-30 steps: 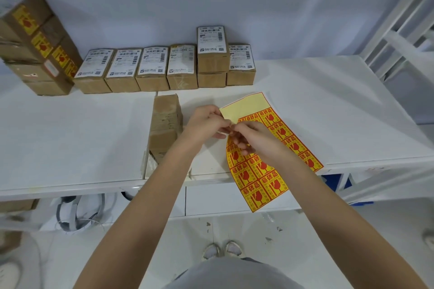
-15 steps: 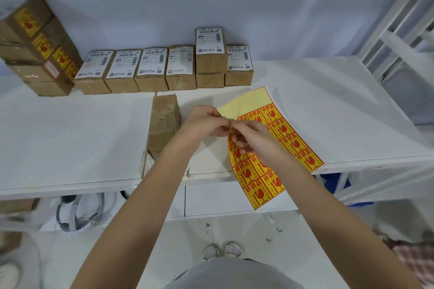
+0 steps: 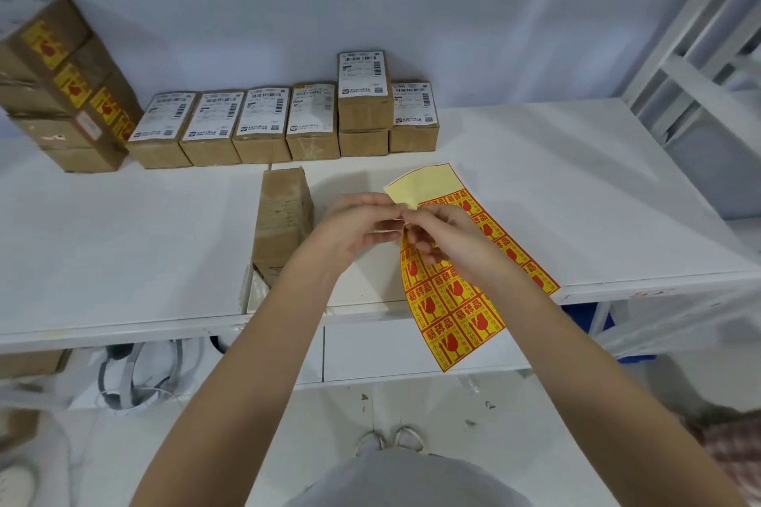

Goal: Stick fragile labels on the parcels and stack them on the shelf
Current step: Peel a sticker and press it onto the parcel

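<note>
Right hand: right hand (image 3: 442, 235) fingers curled, pinching the left edge of the yellow-and-red fragile-sticker sheet (image 3: 457, 292) at the peel line; whether one sticker is lifted cannot be told.
Left hand: left hand (image 3: 362, 224) meets the right hand fingertip to fingertip, pinching the same edge of the sheet.
Sticker sheet: glossy paper, bent and held in the air over the front edge of the white table (image 3: 576, 198); top part is bare pale-yellow backing, the rest a grid of yellow squares with red Chinese text "易碎品" and a red broken-glass mark; lower end hangs past the table edge.
Parcel near hands: plain brown cardboard parcel (image 3: 282, 218), taped, standing on end on the table just left of the left hand; no yellow sticker seen on its visible faces.
Parcel row: row of small brown cardboard parcels with white barcode shipping labels (image 3: 263, 123) at the table's back against the wall; print too small to read; one parcel (image 3: 364, 88) sits on top of another.
Labelled stack: stack of brown parcels with yellow fragile stickers (image 3: 66, 86) at the table's far left back corner.
Shelf frame: white metal frame (image 3: 700, 33) to the right of the table.
Under table: white cables (image 3: 136, 375) on the floor below the table's left part.
Floor: person's shoes (image 3: 389, 440) below the hands.
</note>
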Tool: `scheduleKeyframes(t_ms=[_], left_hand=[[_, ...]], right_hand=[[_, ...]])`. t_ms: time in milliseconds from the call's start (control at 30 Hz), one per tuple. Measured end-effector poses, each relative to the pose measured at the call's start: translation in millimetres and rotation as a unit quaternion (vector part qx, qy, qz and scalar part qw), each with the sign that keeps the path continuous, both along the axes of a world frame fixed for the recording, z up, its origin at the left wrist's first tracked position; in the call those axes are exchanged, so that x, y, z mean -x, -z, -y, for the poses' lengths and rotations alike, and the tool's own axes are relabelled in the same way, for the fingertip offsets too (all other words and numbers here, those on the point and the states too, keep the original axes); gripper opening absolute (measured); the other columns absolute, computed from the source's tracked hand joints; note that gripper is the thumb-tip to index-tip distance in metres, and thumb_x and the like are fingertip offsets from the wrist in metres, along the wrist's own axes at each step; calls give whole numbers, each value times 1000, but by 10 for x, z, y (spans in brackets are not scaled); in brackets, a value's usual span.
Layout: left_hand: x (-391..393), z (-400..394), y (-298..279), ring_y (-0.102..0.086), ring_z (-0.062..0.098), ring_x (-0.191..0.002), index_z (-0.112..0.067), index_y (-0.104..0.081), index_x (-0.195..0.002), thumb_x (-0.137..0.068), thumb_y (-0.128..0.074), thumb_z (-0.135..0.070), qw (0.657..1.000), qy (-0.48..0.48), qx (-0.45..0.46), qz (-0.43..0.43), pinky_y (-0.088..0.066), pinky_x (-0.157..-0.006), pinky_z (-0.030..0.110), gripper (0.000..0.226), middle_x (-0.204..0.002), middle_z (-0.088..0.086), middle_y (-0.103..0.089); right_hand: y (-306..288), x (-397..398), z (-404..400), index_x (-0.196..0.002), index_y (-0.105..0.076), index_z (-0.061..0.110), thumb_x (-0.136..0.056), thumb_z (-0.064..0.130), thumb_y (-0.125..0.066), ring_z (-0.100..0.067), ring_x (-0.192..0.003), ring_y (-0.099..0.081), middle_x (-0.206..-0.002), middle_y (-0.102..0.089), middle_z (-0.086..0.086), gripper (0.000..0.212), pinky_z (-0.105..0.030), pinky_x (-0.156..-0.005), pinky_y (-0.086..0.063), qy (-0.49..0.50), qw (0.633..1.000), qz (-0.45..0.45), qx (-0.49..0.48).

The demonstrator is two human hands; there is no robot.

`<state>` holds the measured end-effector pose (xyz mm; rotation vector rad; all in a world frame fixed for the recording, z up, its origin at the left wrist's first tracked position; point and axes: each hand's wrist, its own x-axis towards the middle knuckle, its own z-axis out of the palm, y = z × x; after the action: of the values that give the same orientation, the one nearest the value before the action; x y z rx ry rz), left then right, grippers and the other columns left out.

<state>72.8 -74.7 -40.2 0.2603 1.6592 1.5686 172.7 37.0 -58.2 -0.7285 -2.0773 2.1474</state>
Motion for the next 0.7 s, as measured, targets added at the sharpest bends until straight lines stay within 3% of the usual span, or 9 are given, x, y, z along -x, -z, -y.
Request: scheduleKeyframes(t_ms=[133, 467, 600, 700], left_hand=[[3, -8, -50, -67, 10, -66, 3, -65, -102, -84, -66, -3, 999, 17, 26, -27, -52, -57, 18, 19, -81, 9, -68], [78, 38, -81, -67, 15, -68, 3, -65, -101, -84, -64, 0, 998, 1, 39, -40, -58, -65, 24, 17, -81, 11, -68], [62, 53, -57, -70, 21, -77, 1, -67, -100, -84, -65, -1, 997, 20, 47, -65, -58, -68, 25, 16, -86, 14, -71], [41, 50, -33, -70, 22, -78, 4, -67, -102, -82, -65, 1, 997, 4, 50, -63, -58, -68, 26, 20, -89, 18, -70]], right_hand=[[3, 5, -42, -72, -61, 13, -91, 23, -56, -10, -55, -43, -64, -54, 0, 22, -21, -48, -38, -15, 1000, 9, 2], [68, -54, -66, -84, -65, 8, -89, 18, -62, -8, -55, -43, -65, -51, 2, 12, -20, -49, -36, -15, 999, -15, 34], [-13, -29, 7, -78, -67, 12, -88, 38, -62, -5, -51, -46, -61, -55, 4, 28, -17, -45, -38, -13, 999, 16, -38], [-42, 19, 42, -78, -64, 4, -90, 38, -59, -4, -47, -46, -59, -55, 3, 36, -16, -43, -39, -16, 996, 16, -82]])
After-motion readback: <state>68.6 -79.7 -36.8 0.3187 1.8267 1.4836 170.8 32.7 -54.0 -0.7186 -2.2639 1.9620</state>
